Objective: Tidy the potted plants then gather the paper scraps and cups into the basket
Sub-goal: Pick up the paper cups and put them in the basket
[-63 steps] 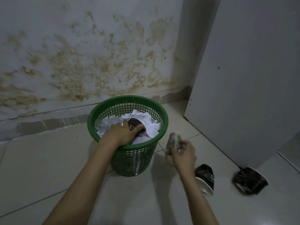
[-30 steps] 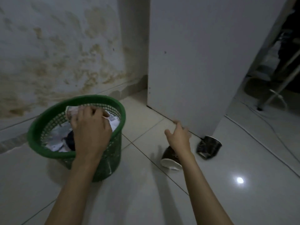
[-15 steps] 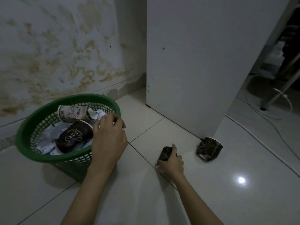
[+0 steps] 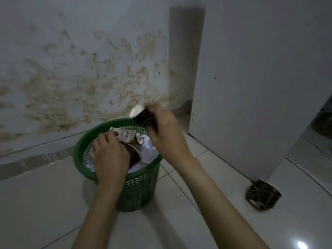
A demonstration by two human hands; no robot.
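A pale wall [image 4: 80, 51] blotched with brown stains [image 4: 86, 90] stood behind. A plain white panel [image 4: 260, 78] rose at the right, reaching down to the glossy tiled floor [image 4: 45, 203], where a light glinted [image 4: 301, 245].

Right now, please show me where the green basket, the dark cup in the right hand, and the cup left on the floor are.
green basket [image 4: 143, 186]: head view, front mesh wall.
dark cup [image 4: 143, 118]: head view, its dark side.
floor cup [image 4: 264, 194]: head view, its dark side.

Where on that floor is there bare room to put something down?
Bare tile lies left of the green basket along the stained wall, and between the basket and the crushed dark cup by the white panel. The basket itself is crowded with paper, cups and both hands.
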